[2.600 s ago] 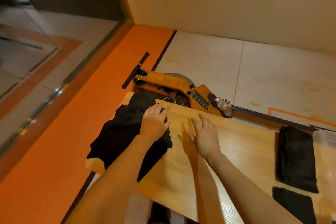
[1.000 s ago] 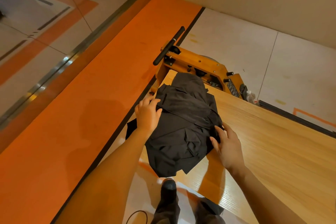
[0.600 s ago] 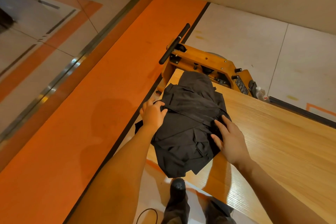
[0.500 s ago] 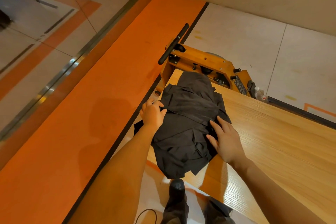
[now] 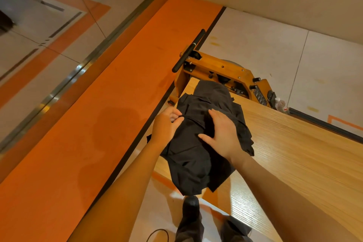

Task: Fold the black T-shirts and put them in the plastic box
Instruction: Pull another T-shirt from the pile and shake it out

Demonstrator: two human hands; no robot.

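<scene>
A crumpled pile of black T-shirts (image 5: 196,155) lies on the left end of the wooden table (image 5: 294,159), partly hanging over its near edge. My left hand (image 5: 167,124) pinches a fold of black cloth at the pile's left side. My right hand (image 5: 222,133) lies on top of the pile with fingers spread and straight, pressing the cloth. The plastic box is out of view.
An orange machine with a black handle bar (image 5: 220,68) stands just beyond the table's far end. A small plastic bottle (image 5: 280,104) sits by it. An orange floor strip (image 5: 98,124) runs along the left. My shoes (image 5: 191,208) show below the table edge.
My right hand has moved from the pile's right edge up onto its middle. My left hand has closed its fingers on the cloth at the left side.
</scene>
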